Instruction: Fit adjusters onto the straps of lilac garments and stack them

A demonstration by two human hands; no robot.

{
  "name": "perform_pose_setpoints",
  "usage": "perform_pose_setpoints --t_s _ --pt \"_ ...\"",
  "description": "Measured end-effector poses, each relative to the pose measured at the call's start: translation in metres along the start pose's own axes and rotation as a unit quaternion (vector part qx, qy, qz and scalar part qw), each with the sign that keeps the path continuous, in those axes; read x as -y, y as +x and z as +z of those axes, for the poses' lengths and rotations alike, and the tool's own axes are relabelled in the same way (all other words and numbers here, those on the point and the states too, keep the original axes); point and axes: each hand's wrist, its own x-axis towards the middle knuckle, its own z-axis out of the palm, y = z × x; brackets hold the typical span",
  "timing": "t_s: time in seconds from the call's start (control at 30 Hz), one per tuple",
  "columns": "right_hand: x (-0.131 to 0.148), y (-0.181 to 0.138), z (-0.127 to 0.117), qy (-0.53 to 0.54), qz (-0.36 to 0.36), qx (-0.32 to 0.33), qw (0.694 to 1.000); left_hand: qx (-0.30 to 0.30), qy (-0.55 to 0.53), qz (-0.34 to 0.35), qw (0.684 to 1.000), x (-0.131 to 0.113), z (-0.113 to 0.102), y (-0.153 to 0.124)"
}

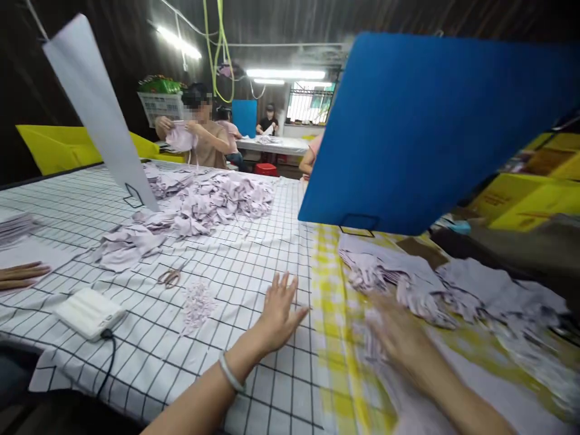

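Note:
My left hand (281,313) hovers over or rests on the white checked tablecloth (254,260), fingers spread and nothing in them; a pale bracelet circles its wrist. Smeared by motion, my right hand (394,329) is over the yellow checked cloth (333,338), at a pale lilac fabric piece (376,350). Whether its fingers grip that fabric cannot be made out. Beyond it lie bunched lilac fabric pieces (399,272). Left of my left hand are a small heap of fabric scraps (198,307) and a pair of scissors (170,277).
A white box with a cable (89,313) sits at the front left, near another person's hand (22,276). A lilac fabric heap (222,202) covers the table's far part. A blue board (421,133) and a white board (99,109) hang overhead. Several people work farther back.

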Motion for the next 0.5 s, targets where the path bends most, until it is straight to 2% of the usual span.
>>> perform_pose_setpoints --t_s 0.1,0.17,0.23,0.3,0.37,0.5 --pt "0.117 0.091 0.076 0.084 -0.108 0.108 0.985 -0.158 -0.093 -0.086 0.979 0.039 -0.039 0.005" --pt "0.184 0.149 0.125 0.102 -0.138 0.164 0.971 -0.239 -0.154 -0.13 0.95 0.055 -0.051 0.01" --pt "0.236 0.202 0.165 0.09 -0.137 0.195 0.967 -0.29 -0.192 -0.155 0.925 0.064 -0.055 0.011" --pt "0.274 0.252 0.198 0.062 -0.13 0.207 0.968 -0.31 -0.21 -0.166 0.912 0.069 -0.052 0.008" --pt "0.299 0.3 0.224 0.047 -0.126 0.204 0.97 -0.309 -0.213 -0.172 0.911 0.073 -0.045 0.005" --pt "0.321 0.383 0.262 0.029 -0.106 0.187 0.976 -0.275 -0.196 -0.156 0.928 0.091 -0.035 0.003"
